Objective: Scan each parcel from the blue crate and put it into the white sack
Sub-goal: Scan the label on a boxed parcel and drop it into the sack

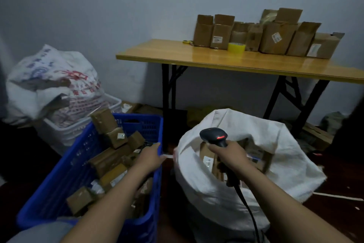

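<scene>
Gripping glossy black scanner (213,136), right hand (229,155); left hand (150,157), fingers unclear, over perforated blue crate (65,179).

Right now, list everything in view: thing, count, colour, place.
blue crate: one, blue, floor at left, in front of the person
parcels in crate: many, brown, piled inside
white sack: one, white, floor at right, mouth open, parcels inside
white basket: one, white, behind the crate
printed sack: one, white with red and blue print, on the basket
table: one, yellow-brown top, black legs, against the wall
cardboard boxes: about eight, brown, along the table's back edge
tape roll: one, yellow, on the table before the boxes
scanner: one, black, red light, corded, above the sack
left hand: over the crate's right rim, grip unclear
right hand: grip closed on the scanner handle
</scene>
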